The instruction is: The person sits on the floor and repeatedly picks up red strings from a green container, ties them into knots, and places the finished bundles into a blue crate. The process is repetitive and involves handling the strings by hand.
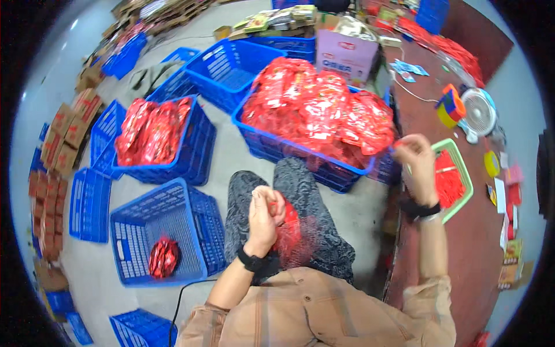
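Observation:
My left hand [265,217] is closed around the gathered top of a red mesh bag [289,234], which hangs over my lap. The bag's lower part is blurred. My right hand [416,156] is raised over the table's edge, beside a light green plastic basket [466,178] holding thin red strips [448,184]. Its fingers are bent together; a speck of red shows at their tips, too blurred to tell whether it is held. In front of my knees stands a blue plastic crate [299,152] heaped with shiny red packets [321,108].
Another blue crate [204,139] with red packets [154,130] stands left. Nearer, a blue crate [186,208] contains one red bundle [164,258]. On the dark red table [438,277] are a white fan [479,112] and yellow tape [491,163]. Cartons [65,134] line the left wall.

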